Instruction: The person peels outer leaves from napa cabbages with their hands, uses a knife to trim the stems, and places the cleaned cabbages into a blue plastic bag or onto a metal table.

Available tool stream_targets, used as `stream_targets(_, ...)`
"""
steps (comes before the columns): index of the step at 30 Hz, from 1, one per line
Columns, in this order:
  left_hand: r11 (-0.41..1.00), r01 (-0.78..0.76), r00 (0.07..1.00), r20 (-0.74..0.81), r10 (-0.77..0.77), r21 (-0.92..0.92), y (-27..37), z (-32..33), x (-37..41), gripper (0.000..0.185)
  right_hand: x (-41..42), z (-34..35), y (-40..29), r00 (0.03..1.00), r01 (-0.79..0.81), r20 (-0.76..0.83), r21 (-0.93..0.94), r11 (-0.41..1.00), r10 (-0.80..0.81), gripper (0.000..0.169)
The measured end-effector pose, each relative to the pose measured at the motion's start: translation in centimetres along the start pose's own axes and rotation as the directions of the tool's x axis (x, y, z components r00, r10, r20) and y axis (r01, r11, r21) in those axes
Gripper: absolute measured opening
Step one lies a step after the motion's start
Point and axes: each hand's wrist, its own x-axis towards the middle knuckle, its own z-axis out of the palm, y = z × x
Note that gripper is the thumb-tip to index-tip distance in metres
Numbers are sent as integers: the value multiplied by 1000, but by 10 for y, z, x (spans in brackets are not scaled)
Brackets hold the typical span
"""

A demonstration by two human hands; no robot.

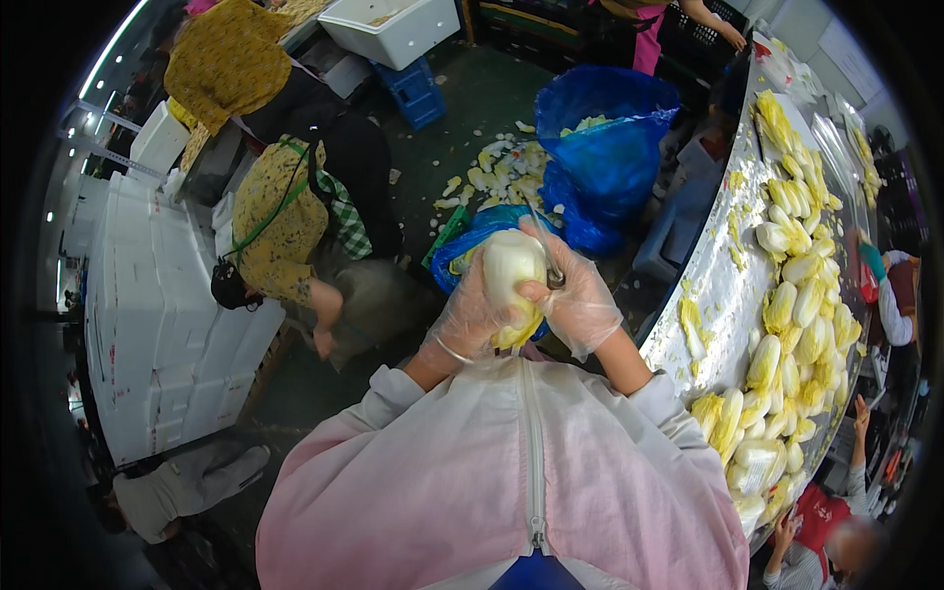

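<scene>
A pale napa cabbage (514,262) is held upright in front of my chest, its white base up and its yellow leaf tips down. My left hand (472,318), in a clear plastic glove, wraps its left side. On the other side my right hand (579,291), gloved the same way, grips a knife (544,247) with a metal blade. The right thumb presses on the cabbage, and the blade lies along its right side. Below the hands sits a blue plastic bag (498,221), partly hidden by them, with leaf trimmings showing inside.
Many napa cabbages (800,295) lie on a metal table (675,354) to my right. A larger blue bag (608,147) stands ahead beside scattered leaf scraps (505,173). At left, a person bends (284,214) near stacked white foam boxes (162,332). Other people stand around the table.
</scene>
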Motion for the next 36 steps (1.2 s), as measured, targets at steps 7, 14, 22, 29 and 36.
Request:
stream_targets(7, 915, 254, 960, 200, -197, -314, 39, 1, 3, 77, 6, -11, 7, 989, -134, -40, 116, 984, 140, 51)
stream_targets(14, 933, 163, 985, -8, -175, -322, 20, -30, 9, 79, 19, -18, 7, 955, -190, -200, 163, 968, 221, 35)
stream_targets(22, 954, 29, 995, -78, -55, -299, 13, -48, 12, 78, 27, -27, 11, 971, -73, -240, -360, 930, -16, 63)
stream_targets(29, 982, -83, 982, -153, 109, 167, 6, -36, 25, 76, 35, 6, 4, 995, -94, -25, 20, 995, 94, 80)
stream_targets(36, 957, -56, 991, -99, 88, 286, -10, -55, 20, 77, 25, 11, 17, 997, -63, -27, 107, 992, 67, 64)
